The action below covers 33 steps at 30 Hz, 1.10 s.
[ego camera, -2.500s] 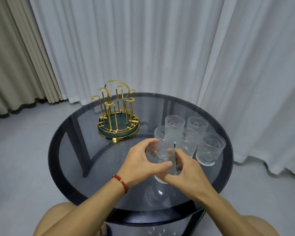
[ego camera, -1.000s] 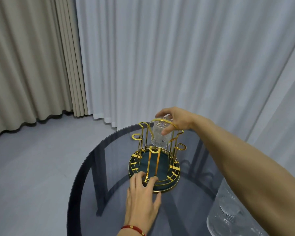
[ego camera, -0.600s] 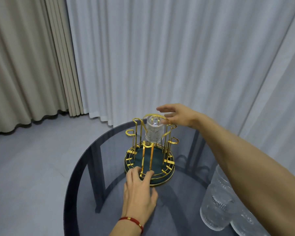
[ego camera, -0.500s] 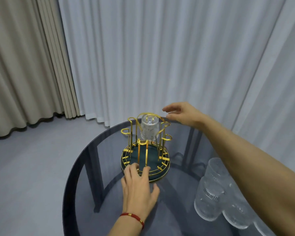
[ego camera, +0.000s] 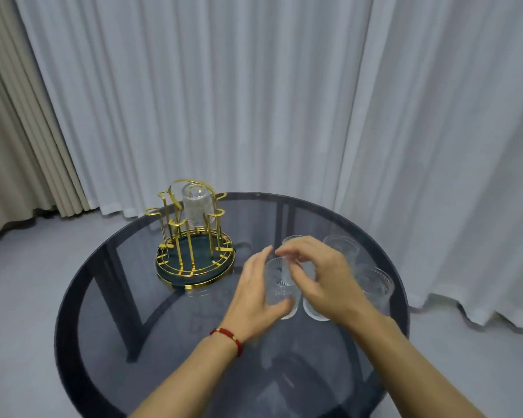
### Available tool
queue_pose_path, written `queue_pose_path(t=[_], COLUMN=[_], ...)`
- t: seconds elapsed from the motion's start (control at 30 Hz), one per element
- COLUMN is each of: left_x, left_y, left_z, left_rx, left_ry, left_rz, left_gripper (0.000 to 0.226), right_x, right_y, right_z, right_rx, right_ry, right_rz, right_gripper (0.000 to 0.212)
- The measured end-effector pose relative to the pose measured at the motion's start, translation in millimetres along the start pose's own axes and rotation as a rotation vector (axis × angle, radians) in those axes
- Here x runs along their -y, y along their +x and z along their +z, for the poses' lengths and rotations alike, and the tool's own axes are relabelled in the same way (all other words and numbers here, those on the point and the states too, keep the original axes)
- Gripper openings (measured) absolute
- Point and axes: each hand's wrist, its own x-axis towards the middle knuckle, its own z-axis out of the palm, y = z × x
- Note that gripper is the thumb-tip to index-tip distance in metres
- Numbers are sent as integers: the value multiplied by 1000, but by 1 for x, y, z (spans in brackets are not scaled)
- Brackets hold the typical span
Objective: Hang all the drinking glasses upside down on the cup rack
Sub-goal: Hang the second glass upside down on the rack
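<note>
The gold wire cup rack (ego camera: 184,236) on its dark green round base stands at the table's back left. One clear ribbed drinking glass (ego camera: 196,206) hangs upside down on a rear peg. Several more glasses stand upright in a cluster at the right, one of them at the right edge (ego camera: 375,285). My left hand (ego camera: 251,300) wraps the front-left glass (ego camera: 280,286), fingers behind it and thumb low in front. My right hand (ego camera: 323,282) hovers over the cluster with curled, spread fingers and holds nothing; it hides part of the glasses.
The round dark glass table (ego camera: 163,342) has a black rim and legs showing through the top. White curtains hang close behind it, beige ones at the far left. Grey floor surrounds the table.
My right hand let go of the glass on the rack and came back to the cluster. My left hand left the rack's base and took hold of a standing glass.
</note>
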Motion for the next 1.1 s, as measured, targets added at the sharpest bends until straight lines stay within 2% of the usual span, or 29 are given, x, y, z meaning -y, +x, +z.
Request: queue_pose_path(t=[0.07,0.33,0.57,0.67,0.73,0.8,0.87,0.93,0.97,1.03,1.1], left_x=[0,1,16,23,23,22,23,28,33,46,66], left_y=[2,17,-4,-15,-18,-19,-19,-18,-17,-16,-16], left_z=[5,9,-41,-68,-81,-89,-91,-93,-95,-103,-113], left_rx=[0,-2,-24,-168,-234,-258,-256,-231,-200,-152,-224], left_ry=[-38,49,23,-144,-325,-495,-626,-716,-724,-638,-318], left_rz=[-74,-189,-289,-427,-467,-474,-487,-482,-459,-392,-320], left_gripper=[101,99,83,76,71,62,55,58,60,56,38], right_x=[-5,-16,-8,-3,-1,4,8,8,7,6,5], right_y=[-17,-28,-41,-41,-34,-22,-10,-1,1,3,8], right_z=[4,16,39,65,81,93,105,106,105,100,91], right_rx=[-51,-195,69,69,129,212,215,169,134,81,22], right_ry=[42,147,368,368,336,515,878,1113,1147,1021,637], right_rz=[37,210,359,491,605,730,836,843,832,779,704], right_gripper=[35,36,31,28,43,55,50,48,52,58,56])
